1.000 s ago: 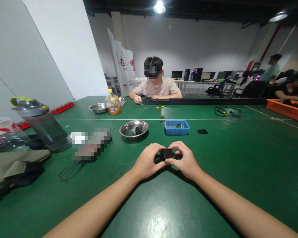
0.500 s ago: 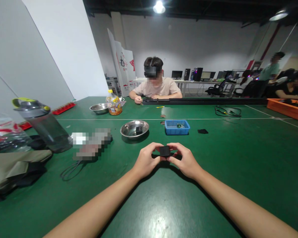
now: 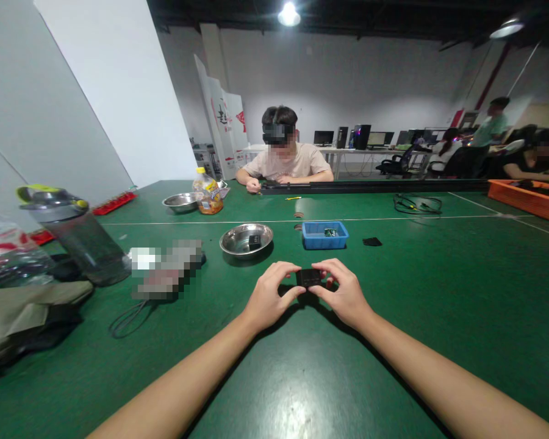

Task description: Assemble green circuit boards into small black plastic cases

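Observation:
A small black box (image 3: 308,278) is held just above the green table (image 3: 293,372), between both sets of fingertips. My left hand (image 3: 274,292) pinches its left side with thumb and fingers, and my right hand (image 3: 343,289) grips the right side. Faint markings show on the face turned towards me, too small to read. Beyond my hands stands a steel bowl (image 3: 229,249) with a similar black box (image 3: 254,242) in it. To its right, a blue plastic tray (image 3: 324,241) holds a green circuit board (image 3: 330,232). A flat black piece (image 3: 372,242) lies farther right.
At left are a grey water bottle (image 3: 80,238), a blurred-out object (image 3: 169,268) with a cable, and a cloth bag (image 3: 22,311). A drink bottle (image 3: 207,194) stands beside another bowl (image 3: 179,202). A person (image 3: 286,152) sits opposite; an orange crate (image 3: 526,200) is at right.
The black box has been turned in my fingers: its plain face showed before, and a face with faint markings shows now. Both hands still hold it. The view has shifted slightly.

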Action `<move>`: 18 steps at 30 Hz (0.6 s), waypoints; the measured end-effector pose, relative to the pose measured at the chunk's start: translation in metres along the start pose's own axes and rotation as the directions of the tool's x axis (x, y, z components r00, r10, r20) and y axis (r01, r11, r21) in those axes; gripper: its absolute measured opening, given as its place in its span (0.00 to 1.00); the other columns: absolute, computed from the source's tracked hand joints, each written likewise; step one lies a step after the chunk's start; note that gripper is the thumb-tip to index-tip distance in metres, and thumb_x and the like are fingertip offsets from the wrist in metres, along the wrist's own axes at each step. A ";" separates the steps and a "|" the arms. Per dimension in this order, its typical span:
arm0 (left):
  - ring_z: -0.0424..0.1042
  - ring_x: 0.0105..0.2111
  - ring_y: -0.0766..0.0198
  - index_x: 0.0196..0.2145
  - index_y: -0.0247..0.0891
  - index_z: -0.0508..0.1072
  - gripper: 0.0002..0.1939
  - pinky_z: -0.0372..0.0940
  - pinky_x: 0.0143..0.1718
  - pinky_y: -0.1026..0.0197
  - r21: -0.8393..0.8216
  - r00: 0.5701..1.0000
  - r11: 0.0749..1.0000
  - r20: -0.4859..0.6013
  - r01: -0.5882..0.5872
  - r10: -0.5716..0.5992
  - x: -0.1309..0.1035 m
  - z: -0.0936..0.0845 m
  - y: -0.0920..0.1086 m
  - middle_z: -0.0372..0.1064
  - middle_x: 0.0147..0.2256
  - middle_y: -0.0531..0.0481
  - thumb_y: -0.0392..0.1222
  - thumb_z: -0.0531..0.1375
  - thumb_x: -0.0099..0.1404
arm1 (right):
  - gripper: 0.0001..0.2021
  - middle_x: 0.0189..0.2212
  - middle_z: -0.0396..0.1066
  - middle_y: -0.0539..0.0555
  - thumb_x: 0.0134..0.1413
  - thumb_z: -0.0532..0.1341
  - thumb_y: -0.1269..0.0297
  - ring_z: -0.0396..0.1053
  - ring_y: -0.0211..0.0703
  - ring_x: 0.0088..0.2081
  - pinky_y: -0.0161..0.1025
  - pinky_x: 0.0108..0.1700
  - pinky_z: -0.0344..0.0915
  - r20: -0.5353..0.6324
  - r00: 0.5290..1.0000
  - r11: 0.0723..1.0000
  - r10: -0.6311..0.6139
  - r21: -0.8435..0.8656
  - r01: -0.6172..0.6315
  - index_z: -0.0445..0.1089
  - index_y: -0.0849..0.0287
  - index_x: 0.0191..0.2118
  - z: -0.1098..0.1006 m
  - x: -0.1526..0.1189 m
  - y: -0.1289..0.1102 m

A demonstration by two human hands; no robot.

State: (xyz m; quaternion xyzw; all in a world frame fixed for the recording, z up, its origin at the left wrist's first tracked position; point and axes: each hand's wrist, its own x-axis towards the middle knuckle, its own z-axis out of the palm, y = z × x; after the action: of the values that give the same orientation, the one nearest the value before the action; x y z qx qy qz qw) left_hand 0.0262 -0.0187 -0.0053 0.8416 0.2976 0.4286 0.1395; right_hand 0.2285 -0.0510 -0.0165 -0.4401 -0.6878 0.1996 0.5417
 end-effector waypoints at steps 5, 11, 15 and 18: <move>0.73 0.40 0.58 0.48 0.39 0.72 0.15 0.69 0.44 0.56 0.030 0.999 0.999 0.041 0.017 -0.018 -0.002 0.002 -0.003 0.74 0.41 0.47 0.37 0.65 0.64 | 0.16 0.41 0.73 0.54 0.48 0.70 0.69 0.71 0.44 0.37 0.37 0.33 0.68 -0.032 0.999 1.000 -0.029 -0.012 0.028 0.76 0.55 0.45 -0.001 0.000 -0.001; 0.73 0.40 0.58 0.49 0.39 0.71 0.14 0.70 0.45 0.55 0.034 0.999 0.999 0.031 0.026 -0.027 -0.004 0.002 -0.004 0.73 0.41 0.46 0.35 0.62 0.65 | 0.17 0.42 0.72 0.55 0.48 0.70 0.68 0.72 0.45 0.38 0.38 0.34 0.70 -0.018 1.000 1.000 -0.021 0.001 0.021 0.76 0.55 0.47 -0.001 -0.001 0.000; 0.73 0.40 0.59 0.50 0.39 0.70 0.14 0.71 0.45 0.55 0.018 1.000 1.000 0.004 0.010 -0.010 -0.003 0.001 -0.003 0.73 0.43 0.46 0.35 0.61 0.66 | 0.16 0.45 0.72 0.57 0.53 0.68 0.66 0.73 0.45 0.40 0.38 0.35 0.71 0.002 1.000 1.000 -0.009 0.026 0.009 0.74 0.55 0.49 -0.001 -0.002 0.000; 0.73 0.41 0.59 0.49 0.39 0.70 0.14 0.71 0.45 0.56 0.010 1.000 1.000 -0.011 -0.011 0.011 -0.002 0.001 -0.001 0.73 0.43 0.46 0.35 0.60 0.66 | 0.15 0.47 0.72 0.58 0.54 0.66 0.66 0.74 0.46 0.42 0.39 0.36 0.72 0.006 1.000 0.999 -0.010 0.052 0.010 0.74 0.55 0.49 0.000 -0.003 0.000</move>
State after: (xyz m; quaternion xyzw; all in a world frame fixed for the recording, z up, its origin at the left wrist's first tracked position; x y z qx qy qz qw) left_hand 0.0257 -0.0194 -0.0071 0.8414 0.2961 0.4326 0.1311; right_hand 0.2286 -0.0533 -0.0176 -0.4218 -0.6863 0.2163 0.5517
